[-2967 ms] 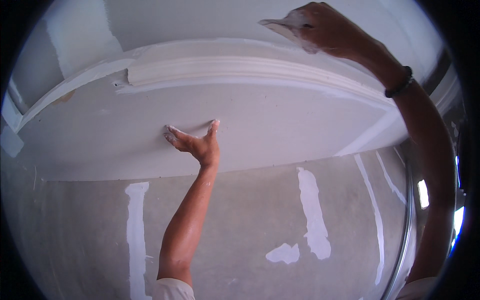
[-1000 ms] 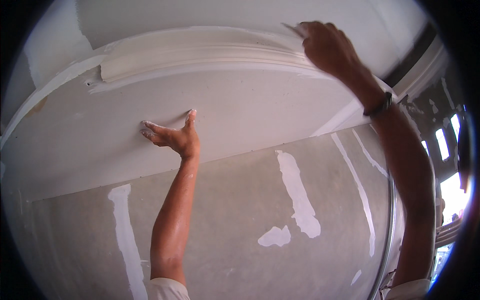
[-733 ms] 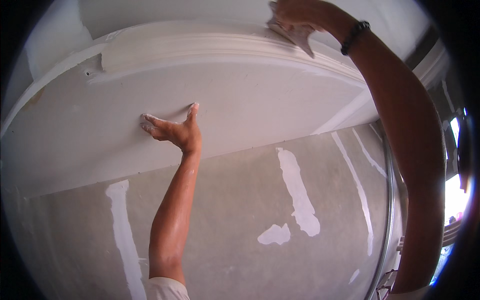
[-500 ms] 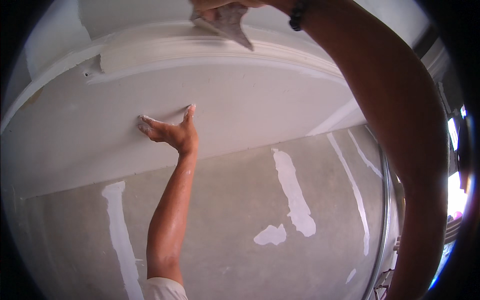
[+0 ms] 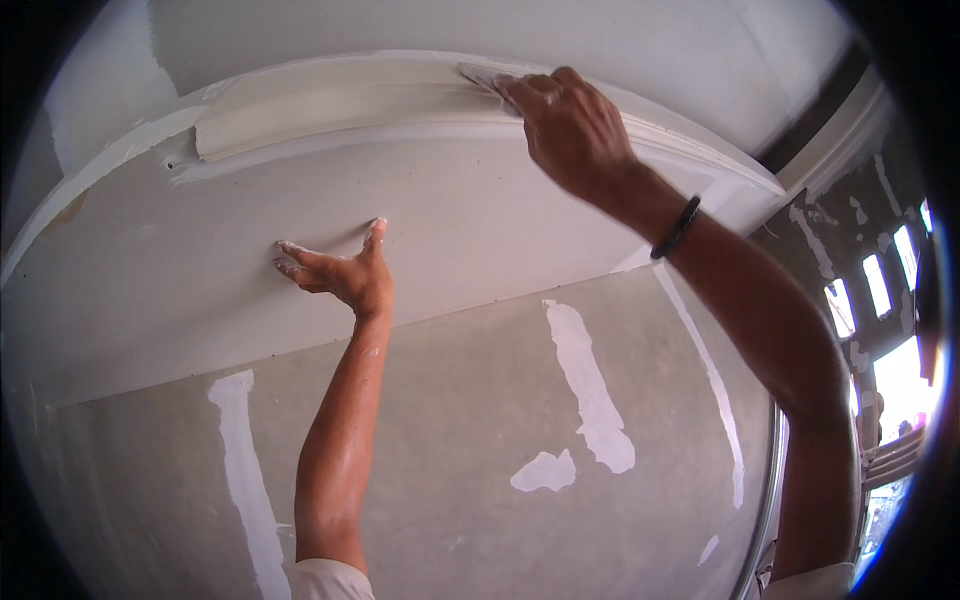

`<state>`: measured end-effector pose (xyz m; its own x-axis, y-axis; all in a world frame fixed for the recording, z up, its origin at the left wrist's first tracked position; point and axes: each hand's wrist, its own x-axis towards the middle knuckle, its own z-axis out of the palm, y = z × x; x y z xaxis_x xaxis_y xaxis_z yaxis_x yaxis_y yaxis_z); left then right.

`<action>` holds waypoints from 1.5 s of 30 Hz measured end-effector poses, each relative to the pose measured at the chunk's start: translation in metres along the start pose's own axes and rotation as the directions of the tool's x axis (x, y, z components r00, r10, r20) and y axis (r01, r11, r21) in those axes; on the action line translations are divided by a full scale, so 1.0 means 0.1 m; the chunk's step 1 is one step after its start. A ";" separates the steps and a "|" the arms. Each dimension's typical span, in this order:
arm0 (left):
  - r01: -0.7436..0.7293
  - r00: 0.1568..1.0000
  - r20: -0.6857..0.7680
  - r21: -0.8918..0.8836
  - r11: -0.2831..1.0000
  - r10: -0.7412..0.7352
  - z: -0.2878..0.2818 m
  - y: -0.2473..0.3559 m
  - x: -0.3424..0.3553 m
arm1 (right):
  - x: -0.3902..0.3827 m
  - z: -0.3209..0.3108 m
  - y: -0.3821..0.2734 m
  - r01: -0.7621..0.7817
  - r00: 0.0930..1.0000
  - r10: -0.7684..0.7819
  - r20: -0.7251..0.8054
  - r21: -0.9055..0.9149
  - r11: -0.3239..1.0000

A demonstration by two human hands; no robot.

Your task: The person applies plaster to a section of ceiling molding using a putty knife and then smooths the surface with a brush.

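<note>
High up at the moulding, my right hand (image 5: 572,125) pinches a thin, flat grey scraper (image 5: 485,77) smeared with white. Its edge lies along the upper part of the long pale cornice moulding (image 5: 330,95); my fingers hide its rear part. A dark bracelet (image 5: 676,228) circles that wrist. Lower and to the left, my left hand (image 5: 350,275) rests with spread fingertips against the smooth light panel (image 5: 480,210) below the moulding. White paste coats its fingertips, and it holds nothing.
Below the panel stands a grey wall (image 5: 450,430) with several white filler patches (image 5: 585,380). The moulding has a stepped end at the left, near a small hole (image 5: 171,165) in the panel. Bright window openings (image 5: 875,285) and a metal pipe (image 5: 768,500) are at the right.
My right hand has come down and right from the top edge, bringing the scraper along the moulding into fuller view. My left hand stays on the panel.
</note>
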<state>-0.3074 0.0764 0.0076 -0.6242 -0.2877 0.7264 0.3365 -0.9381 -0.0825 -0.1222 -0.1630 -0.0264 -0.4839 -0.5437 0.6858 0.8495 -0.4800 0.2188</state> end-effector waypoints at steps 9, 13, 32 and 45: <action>-0.022 0.999 -0.034 0.025 0.999 0.023 -0.07 -0.09 0.05 | 0.05 -0.29 0.45 -0.145 0.988 0.146 0.053 -0.022 0.989; -0.053 0.998 -0.045 -0.010 0.999 0.052 0.04 -0.04 0.01 | 0.53 0.35 1.50 0.312 0.866 -0.098 0.491 -0.377 0.872; -0.004 0.999 -0.051 -0.006 1.000 0.003 -0.05 -0.06 0.02 | 0.82 -0.62 0.25 -0.457 0.826 0.297 0.479 0.260 0.851; -0.030 0.999 -0.039 0.068 0.997 0.032 -0.03 -0.09 0.01 | -0.45 -0.16 0.42 0.018 1.000 -0.022 0.018 0.185 0.983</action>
<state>-0.3131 0.0835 0.0075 -0.6398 -0.3252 0.6963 0.4021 -0.9138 -0.0573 -0.0676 -0.1694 -0.0589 -0.4987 -0.5204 0.6932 0.8647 -0.3544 0.3559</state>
